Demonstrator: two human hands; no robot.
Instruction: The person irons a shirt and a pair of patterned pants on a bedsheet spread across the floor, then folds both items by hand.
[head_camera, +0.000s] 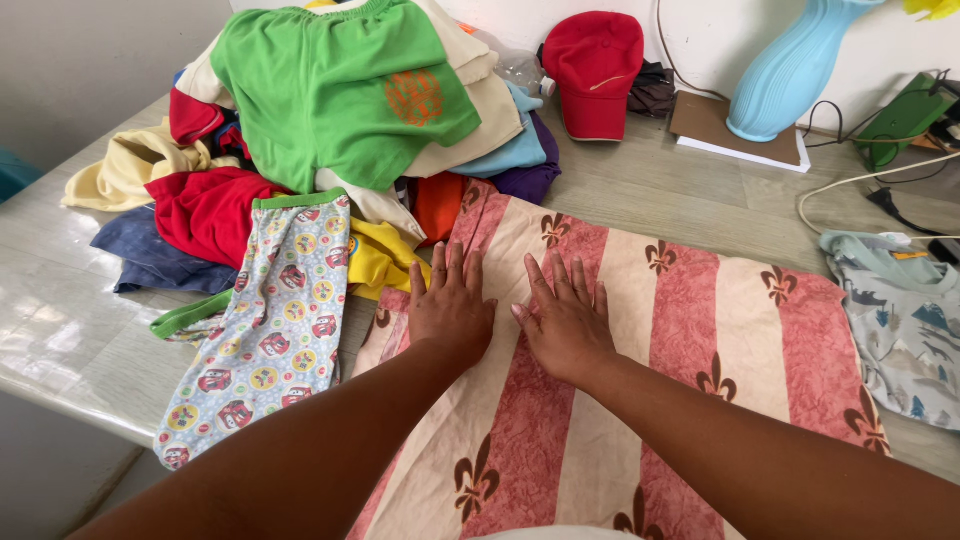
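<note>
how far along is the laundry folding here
Done: nothing clearly folded is in view. In hand: the left hand and right hand press flat on the striped cloth, which lies spread on the table. Left: the clothes pile, the patterned pants and a grey shirt.

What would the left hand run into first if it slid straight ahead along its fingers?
Probably the orange garment at the foot of the clothes pile, just beyond the far edge of the red-and-cream striped cloth that the left hand lies flat on. The yellow garment lies slightly left of that line.
</note>
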